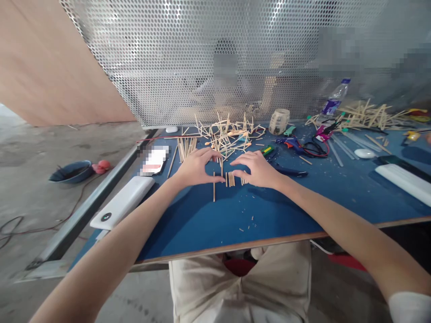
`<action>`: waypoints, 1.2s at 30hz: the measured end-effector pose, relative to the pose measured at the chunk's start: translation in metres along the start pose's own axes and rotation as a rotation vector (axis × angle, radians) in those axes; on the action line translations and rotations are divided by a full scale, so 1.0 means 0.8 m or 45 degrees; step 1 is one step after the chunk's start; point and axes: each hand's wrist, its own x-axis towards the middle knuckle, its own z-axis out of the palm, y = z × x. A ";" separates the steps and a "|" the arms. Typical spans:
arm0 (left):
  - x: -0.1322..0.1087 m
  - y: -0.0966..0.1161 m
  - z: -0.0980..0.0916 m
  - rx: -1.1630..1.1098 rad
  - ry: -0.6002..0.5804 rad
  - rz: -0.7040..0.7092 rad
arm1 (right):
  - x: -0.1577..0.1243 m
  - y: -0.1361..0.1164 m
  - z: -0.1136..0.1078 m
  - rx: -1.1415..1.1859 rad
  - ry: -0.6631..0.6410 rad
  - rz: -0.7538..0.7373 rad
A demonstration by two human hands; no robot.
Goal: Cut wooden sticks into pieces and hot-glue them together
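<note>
Left hand (197, 167), right hand (257, 169): loosely open, palms down, fingertips on row of cut sticks (230, 179), nothing gripped. Row flat on counter (269, 211), just before stick frame (229, 132). Likely risk: sideways nudge scattering row; knuckles snagging frame.

Head-worn view, facing forward and down, close above the blue table (286, 211)

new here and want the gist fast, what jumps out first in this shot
The left hand and right hand meet mid-table, fingertips on a row of short wooden sticks lying on the blue table. Right behind them sits a tangled stick structure, before a perforated metal screen.
</note>
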 end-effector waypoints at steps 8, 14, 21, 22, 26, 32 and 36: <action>0.005 0.044 0.000 0.066 0.198 0.196 | 0.008 -0.017 0.007 1.124 -0.070 0.326; 0.003 0.008 -0.021 0.101 0.308 -0.282 | 0.008 -0.007 0.001 1.118 0.100 0.325; -0.007 -0.050 -0.021 0.362 -0.101 -0.987 | 0.008 0.004 0.000 1.043 0.165 0.295; -0.008 -0.051 -0.018 0.405 -0.156 -1.024 | 0.008 0.004 0.001 1.042 0.158 0.295; -0.006 -0.052 -0.007 0.541 -0.337 -1.101 | 0.007 0.002 0.003 1.067 0.140 0.298; -0.003 -0.058 -0.002 0.626 -0.432 -1.109 | 0.006 0.003 0.006 1.154 0.140 0.281; -0.004 -0.058 -0.007 0.650 -0.402 -1.105 | 0.005 0.004 0.007 1.166 0.157 0.276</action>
